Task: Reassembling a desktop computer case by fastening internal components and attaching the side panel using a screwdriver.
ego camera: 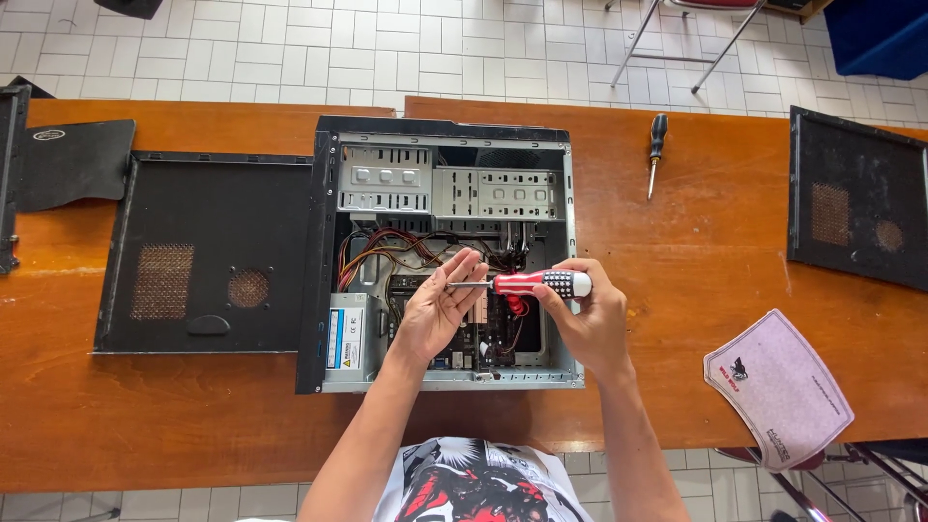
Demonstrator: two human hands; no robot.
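An open computer case lies on its side on the wooden table, with drive bays, coloured cables and a power supply showing inside. Over the case, my right hand grips the red, white and black handle of a screwdriver held level. My left hand is spread open, palm up, and its fingertips touch the screwdriver's metal shaft near the tip. Both hands hide part of the board below.
A black side panel lies left of the case, and another panel lies at the right. A second screwdriver with a black handle rests behind the case. A grey mouse pad overhangs the front right edge. Chair legs stand on the tiled floor.
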